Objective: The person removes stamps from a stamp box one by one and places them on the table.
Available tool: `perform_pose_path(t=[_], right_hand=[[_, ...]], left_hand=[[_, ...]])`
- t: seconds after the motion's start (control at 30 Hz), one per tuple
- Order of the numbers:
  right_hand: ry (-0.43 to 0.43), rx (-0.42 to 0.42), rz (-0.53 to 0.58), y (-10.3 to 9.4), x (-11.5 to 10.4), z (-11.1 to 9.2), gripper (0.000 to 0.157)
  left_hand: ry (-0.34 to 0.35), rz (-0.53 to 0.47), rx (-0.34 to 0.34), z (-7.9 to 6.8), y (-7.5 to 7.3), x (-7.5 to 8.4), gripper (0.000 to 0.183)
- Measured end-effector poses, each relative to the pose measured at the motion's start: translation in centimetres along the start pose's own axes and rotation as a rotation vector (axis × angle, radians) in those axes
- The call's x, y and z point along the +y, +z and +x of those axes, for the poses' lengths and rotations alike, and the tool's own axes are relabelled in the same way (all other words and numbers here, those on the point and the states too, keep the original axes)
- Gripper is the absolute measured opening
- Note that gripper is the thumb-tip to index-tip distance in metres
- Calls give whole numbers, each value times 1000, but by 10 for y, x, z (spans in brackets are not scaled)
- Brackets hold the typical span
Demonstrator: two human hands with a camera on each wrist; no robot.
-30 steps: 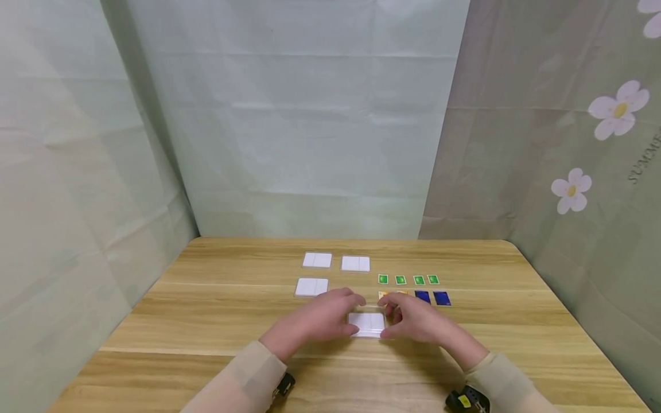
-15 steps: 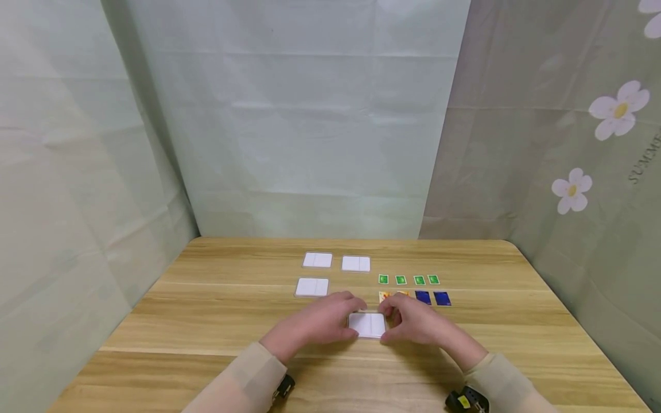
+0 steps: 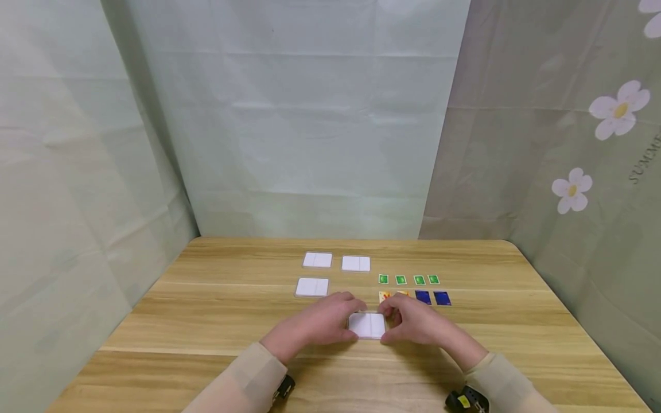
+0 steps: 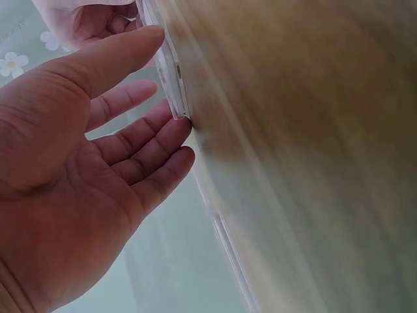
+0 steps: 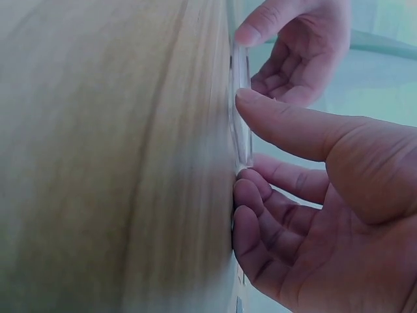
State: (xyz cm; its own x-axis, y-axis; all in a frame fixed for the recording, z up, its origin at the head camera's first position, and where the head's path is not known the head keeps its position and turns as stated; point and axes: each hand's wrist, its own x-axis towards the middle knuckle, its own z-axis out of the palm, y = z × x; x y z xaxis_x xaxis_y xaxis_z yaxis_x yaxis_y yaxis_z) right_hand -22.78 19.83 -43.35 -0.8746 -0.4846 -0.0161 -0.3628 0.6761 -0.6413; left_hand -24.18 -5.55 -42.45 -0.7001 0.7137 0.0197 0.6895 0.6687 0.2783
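Observation:
A flat clear plastic case (image 3: 367,325) with a white, line-divided face lies on the wooden table in front of me. My left hand (image 3: 330,317) holds its left end, thumb at the near edge and fingers toward the far edge. The right hand (image 3: 415,319) grips the opposite end in the same way. From the left wrist, the thin clear edge of the case (image 4: 172,75) shows between thumb and fingers. In the right wrist view, the thumb lies on the side of the case (image 5: 242,127), with curled fingers below.
Three similar white-faced cases, at back left (image 3: 317,260), back middle (image 3: 356,264) and left (image 3: 312,287), lie beyond the hands. Several small green cards (image 3: 400,280) form a row. Orange cards (image 3: 384,296) and blue cards (image 3: 442,298) lie nearer, partly behind the right hand.
A clear layer that stood slightly raised over the case a second ago now lies flat on it. Both hands have barely moved.

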Motion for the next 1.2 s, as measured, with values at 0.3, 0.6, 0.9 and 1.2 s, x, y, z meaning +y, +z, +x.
perform_pose_path(t=[0.3, 0.6, 0.9, 1.2], right_hand=[[15, 17, -25, 1, -4, -1, 45], [33, 27, -86, 3, -3, -6, 53], [-40, 61, -174, 7, -9, -33, 67], [-117, 78, -355, 16, -18, -59, 63]], left_hand=[[8, 27, -4, -1, -3, 3, 55], [11, 18, 9, -3, 0, 1, 54], [37, 106, 40, -24, 0, 6, 53], [82, 205, 48, -54, 2, 23, 57]])
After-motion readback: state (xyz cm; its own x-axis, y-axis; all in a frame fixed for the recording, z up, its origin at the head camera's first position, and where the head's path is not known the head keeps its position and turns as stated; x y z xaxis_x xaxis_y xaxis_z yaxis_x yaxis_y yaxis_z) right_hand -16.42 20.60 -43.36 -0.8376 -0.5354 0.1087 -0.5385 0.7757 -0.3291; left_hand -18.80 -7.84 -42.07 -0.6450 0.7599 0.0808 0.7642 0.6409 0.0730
